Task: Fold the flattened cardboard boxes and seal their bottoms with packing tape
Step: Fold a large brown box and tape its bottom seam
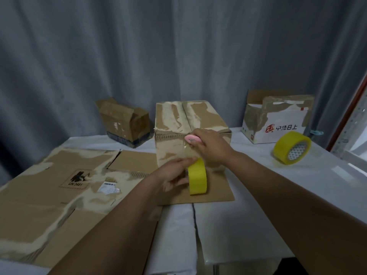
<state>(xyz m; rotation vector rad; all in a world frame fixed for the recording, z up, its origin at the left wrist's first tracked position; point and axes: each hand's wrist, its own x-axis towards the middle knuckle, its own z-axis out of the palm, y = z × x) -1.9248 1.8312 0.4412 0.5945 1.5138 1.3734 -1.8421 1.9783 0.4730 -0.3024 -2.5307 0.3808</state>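
Both grips are busy at the near face of the folded box (190, 132), which stands on the white desk (258, 205) with its closed flaps on top. Left hand (174, 173) clasps the yellow tape roll (197, 177) just below the box's front edge, with a clear strip of tape seemingly stretched up from it onto the cardboard. Right hand (210, 145) closes round a small pink cutter (190, 139) pressed at the top front edge of the box, where the seam meets the front face.

The step in hand looks like severing the tape. Risks: the blade may slip along the taut film and nick the left fingers below it; slack in the strip could let it fold back on itself; a hard push could shove the light box away.

Left of the box, a large flattened carton (65, 195) covers most of the desk and partly overhangs its near edge, so little bare surface remains there. Behind it, left of the box, leans a half-opened brown carton (124, 124). Right of the box, a white printed carton (278, 124) stands well apart, with a spare yellow roll (291, 147) before it. Open room lies right of the box, toward the desk's near edge.
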